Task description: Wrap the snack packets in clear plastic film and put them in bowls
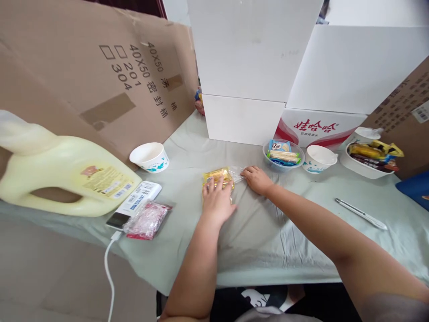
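Observation:
Gold-wrapped snacks (217, 173) lie in a clear plastic bag (236, 173) on the cloth-covered table. My left hand (217, 201) rests palm down over the near part of the snacks, fingers stretched and slightly spread, hiding some of them. To its right, my right hand (257, 180) has its fingers closed on the bag's clear, crumpled end. Exactly how those fingertips grip the film is hard to make out.
On the left are a white paper bowl (150, 157), a large yellow jug (67, 170), a power bank (137, 203) and a red packet (149, 220). Rightward sit a snack bowl (284, 166), a paper cup (319, 159), a white tub (365, 167) and a pen (361, 213). White boxes (244, 116) stand behind.

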### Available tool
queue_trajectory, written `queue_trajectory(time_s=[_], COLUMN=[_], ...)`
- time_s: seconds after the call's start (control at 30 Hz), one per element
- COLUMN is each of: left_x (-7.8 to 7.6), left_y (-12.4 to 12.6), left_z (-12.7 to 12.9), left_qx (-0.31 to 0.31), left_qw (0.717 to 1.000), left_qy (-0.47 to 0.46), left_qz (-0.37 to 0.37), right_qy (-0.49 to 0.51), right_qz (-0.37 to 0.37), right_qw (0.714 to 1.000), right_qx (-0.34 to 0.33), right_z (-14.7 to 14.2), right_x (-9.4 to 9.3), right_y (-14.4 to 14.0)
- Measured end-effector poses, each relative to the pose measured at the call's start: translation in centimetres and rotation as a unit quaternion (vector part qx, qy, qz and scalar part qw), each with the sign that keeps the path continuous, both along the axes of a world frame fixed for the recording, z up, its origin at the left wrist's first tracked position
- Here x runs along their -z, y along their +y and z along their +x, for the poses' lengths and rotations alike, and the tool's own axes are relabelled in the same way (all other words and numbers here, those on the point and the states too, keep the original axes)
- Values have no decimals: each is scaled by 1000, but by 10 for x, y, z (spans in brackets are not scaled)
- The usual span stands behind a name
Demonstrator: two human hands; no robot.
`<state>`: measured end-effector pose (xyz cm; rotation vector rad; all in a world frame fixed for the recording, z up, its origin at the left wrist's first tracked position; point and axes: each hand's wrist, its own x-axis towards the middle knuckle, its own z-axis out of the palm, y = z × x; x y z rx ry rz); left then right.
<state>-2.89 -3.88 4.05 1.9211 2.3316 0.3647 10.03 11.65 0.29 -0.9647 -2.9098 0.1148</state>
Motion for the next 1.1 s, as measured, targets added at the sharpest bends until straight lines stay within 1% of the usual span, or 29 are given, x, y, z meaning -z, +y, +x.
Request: queue_trajectory(time_s=[0.07, 0.13, 0.17, 0.3, 0.37, 0.43, 0.47, 0.5, 0.53, 0.6, 0.63, 0.7, 0.77, 0.8, 0.87, 0.93, 1.03, 1.1], left_x=[-1, -1, -1, -2, -3, -2, -1, 2, 5, 15, 21, 31, 38, 40, 44, 48, 56, 59], left_y=[-5, -10, -13, -16, -13, -6, -3, 1, 4, 9, 9, 8, 3, 1, -2, -3, 1, 4], left_z=[-20, -34, -39, -50, -46, -34, -25, -14, -1, 27, 42, 70, 94, 103, 115, 121, 118, 113], left_qx=[3, -6, -21, -82, -103, -97, -71, -29, 28, 139, 176, 209, 219, 221, 218, 209, 179, 165], left_qw=[999, 999, 998, 995, 994, 994, 994, 994, 992, 982, 977, 969, 964, 962, 961, 960, 952, 947], left_qy=[11, 20, 24, 30, 30, 26, 22, 14, 4, -14, -18, -13, 2, 7, 8, -18, -92, -115], left_qz=[-37, -44, -45, -46, -18, 42, 75, 103, 119, 125, 122, 129, 148, 159, 173, 185, 229, 249], right_qy=[10, 13, 13, 4, -1, -5, -6, -6, -4, 3, 6, 11, 29, 48, 105, 177, 270, 307], right_qz=[8, 13, 15, 19, 19, 17, 16, 14, 11, 2, -7, -31, -43, -39, -31, -45, -90, -125], right_qw=[1000, 1000, 1000, 1000, 1000, 1000, 1000, 1000, 999, 998, 998, 998, 999, 998, 992, 980, 955, 941], right_qx=[8, 7, 3, -13, -17, -18, -21, -26, -36, -57, -64, -56, -13, 16, 63, 79, 79, 75], right_z=[4, 8, 11, 31, 46, 64, 74, 86, 98, 125, 139, 165, 183, 188, 184, 167, 130, 115], right_x=[2, 2, 1, -2, -3, -4, -4, -5, -5, -9, -12, -21, -32, -37, -44, -45, -36, -26], right_y=[-4, -6, -7, -16, -25, -37, -44, -52, -59, -73, -79, -87, -93, -95, -98, -100, -103, -102])
